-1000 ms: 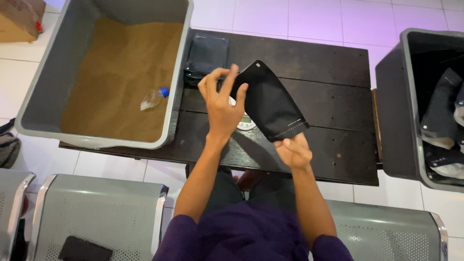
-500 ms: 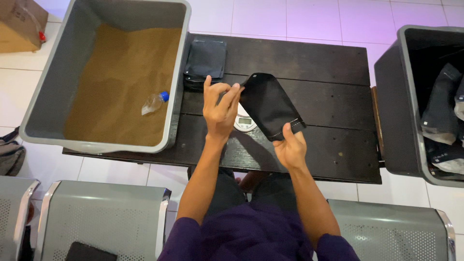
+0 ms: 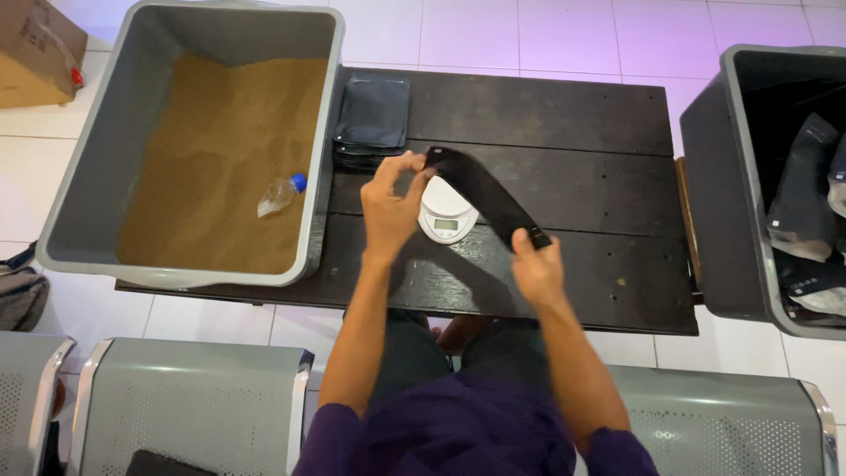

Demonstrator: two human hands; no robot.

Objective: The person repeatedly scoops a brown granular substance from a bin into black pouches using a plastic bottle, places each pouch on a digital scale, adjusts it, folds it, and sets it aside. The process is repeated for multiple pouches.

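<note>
Above the white scale (image 3: 445,211), black pouch (image 3: 480,189) pinched between left hand (image 3: 388,207) and right hand (image 3: 538,269).

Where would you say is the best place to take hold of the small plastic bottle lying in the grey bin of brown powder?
Probably around the clear body of the plastic bottle, coming straight down from above. It lies on its side on the brown powder, blue cap toward the table, partly sunk in; the grey bin walls block side approaches.

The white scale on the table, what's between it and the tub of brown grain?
In the head view, the left hand hangs between the white scale and the grey tub; below it is bare dark table.
</note>
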